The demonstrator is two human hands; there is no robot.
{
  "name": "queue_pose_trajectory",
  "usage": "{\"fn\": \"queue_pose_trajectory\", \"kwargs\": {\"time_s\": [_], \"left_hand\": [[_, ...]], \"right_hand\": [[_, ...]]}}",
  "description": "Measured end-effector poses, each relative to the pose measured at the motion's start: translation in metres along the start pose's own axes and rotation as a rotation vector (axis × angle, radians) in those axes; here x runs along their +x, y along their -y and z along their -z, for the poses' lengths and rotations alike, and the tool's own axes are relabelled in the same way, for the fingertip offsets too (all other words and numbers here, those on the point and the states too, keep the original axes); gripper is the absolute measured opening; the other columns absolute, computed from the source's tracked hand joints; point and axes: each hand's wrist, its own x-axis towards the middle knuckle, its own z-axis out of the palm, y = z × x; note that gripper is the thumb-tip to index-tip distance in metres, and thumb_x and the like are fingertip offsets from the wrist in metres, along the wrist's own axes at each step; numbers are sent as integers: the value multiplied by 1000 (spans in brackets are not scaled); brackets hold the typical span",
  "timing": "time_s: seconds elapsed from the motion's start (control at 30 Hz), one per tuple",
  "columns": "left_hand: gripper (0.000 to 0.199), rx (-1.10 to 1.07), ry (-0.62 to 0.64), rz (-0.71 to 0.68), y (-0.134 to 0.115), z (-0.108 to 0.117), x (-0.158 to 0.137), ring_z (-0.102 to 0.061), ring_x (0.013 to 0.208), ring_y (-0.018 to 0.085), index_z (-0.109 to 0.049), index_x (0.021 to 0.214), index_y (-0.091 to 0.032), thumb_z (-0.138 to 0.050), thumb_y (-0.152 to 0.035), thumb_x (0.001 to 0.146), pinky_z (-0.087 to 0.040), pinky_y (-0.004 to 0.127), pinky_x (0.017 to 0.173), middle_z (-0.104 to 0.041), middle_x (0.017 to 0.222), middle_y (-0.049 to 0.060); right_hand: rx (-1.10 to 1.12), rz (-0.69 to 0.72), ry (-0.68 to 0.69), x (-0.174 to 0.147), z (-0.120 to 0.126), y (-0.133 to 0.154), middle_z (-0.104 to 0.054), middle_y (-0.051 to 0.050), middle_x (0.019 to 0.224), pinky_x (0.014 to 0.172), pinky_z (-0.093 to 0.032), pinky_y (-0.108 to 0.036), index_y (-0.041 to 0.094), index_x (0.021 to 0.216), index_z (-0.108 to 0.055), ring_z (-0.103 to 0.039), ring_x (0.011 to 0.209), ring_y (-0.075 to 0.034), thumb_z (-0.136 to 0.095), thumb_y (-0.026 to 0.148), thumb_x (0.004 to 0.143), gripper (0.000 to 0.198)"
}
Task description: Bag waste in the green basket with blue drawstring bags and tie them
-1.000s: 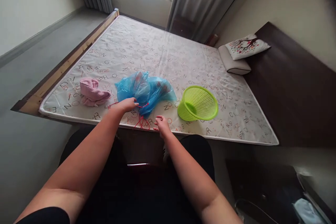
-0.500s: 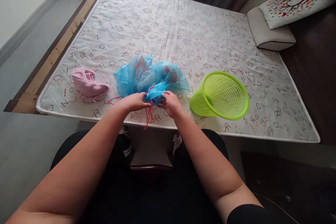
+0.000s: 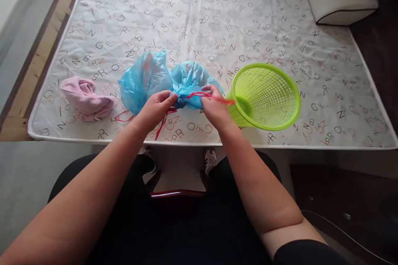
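Observation:
A blue plastic bag (image 3: 192, 75) with a red drawstring (image 3: 207, 96) lies near the front edge of the mattress, its neck gathered. My left hand (image 3: 158, 105) pinches the left side of that neck between thumb and fingers. On the other side, my right hand (image 3: 214, 105) is closed on the gathered plastic, with the drawstring running across its fingers. Another filled blue bag (image 3: 144, 78) rests against it on the left, a red string trailing from beneath. What the bags contain shows only as vague shapes through the film.
The mattress (image 3: 199, 25) has a printed-letter cover. At the left lies a crumpled pink cloth (image 3: 88, 99); right of my right hand a green mesh basket (image 3: 265, 97) leans toward me. A beige cushion (image 3: 338, 0) sits at the far right.
The camera view has tilted down. The bag's neck is stretched wider between my hands, and part of the red drawstring has swung from hanging down to across my right hand.

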Motion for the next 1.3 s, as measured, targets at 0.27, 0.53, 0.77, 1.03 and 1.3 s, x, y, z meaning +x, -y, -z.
{"fn": "queue_pose_trajectory", "kwargs": {"time_s": [0.27, 0.53, 0.77, 1.03, 1.3], "left_hand": [[51, 180, -72, -161, 11, -10, 4, -56, 62, 13, -63, 80, -20, -87, -65, 82, -47, 25, 56, -58, 67, -1], [42, 228, -76, -248, 6, -14, 15, -71, 76, 15, -69, 121, -26, -87, -46, 89, -60, 27, 68, -71, 88, 2], [43, 521, -393, -497, 15, -15, 16, -69, 121, 24, -61, 131, -28, -78, -47, 97, -60, 37, 95, -70, 121, 9], [37, 480, -354, -386, 21, -35, -3, -67, 89, 18, -64, 115, -25, -76, -55, 96, -56, 32, 82, -68, 98, 3], [41, 301, -260, -229, 13, -20, 5, -67, 85, 18, -68, 89, -23, -78, -62, 93, -56, 33, 78, -71, 87, 3]], "right_hand": [[-88, 612, -52, -10, 14, 31, -68, -7, 121, 111, -55, -45, 27, 118, -64, -66, 125, -22, -41, 32, 108, 25], [-82, 331, 218, -5, 13, 13, -71, -7, 128, 92, -61, -37, 29, 135, -60, -68, 107, -23, -79, 45, 91, 51], [225, -15, 278, -9, 11, 4, -65, 1, 84, 81, -58, -33, 26, 92, -65, -67, 88, -18, -83, 44, 90, 25], [364, -28, 288, -10, 7, 7, -62, 1, 86, 75, -56, -28, 25, 93, -63, -64, 87, -16, -80, 45, 92, 26], [218, 61, 191, -10, 3, -3, -61, 1, 88, 78, -57, -31, 26, 93, -60, -62, 86, -17, -77, 47, 95, 27]]}}
